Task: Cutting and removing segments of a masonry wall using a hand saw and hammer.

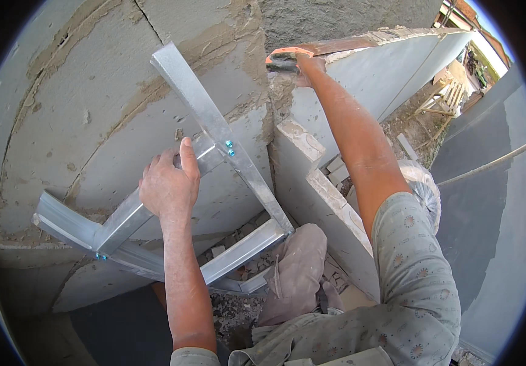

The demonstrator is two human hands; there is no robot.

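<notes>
My left hand (171,178) is wrapped round a crossbar of a silvery metal frame (199,100), its thumb lying along the bar. The frame leans at a slant before the block wall, and small blue-green screws (230,148) join its bars. Far ahead, my right hand (307,66) grips the orange and black handle of a hand saw (284,55). The saw's brown, rusty-looking blade (345,46) lies along the top of a low pale wall (385,70), pointing right. My wrist and fingers partly cover the handle.
A tall wall of grey blocks (110,73) with smeared mortar rises at the left. Below the right arm stands a lower block wall (330,198) with a stepped edge. Rubble (238,311) covers the ground by my knee. A rope (488,165) and a wooden stand (446,97) are at the right.
</notes>
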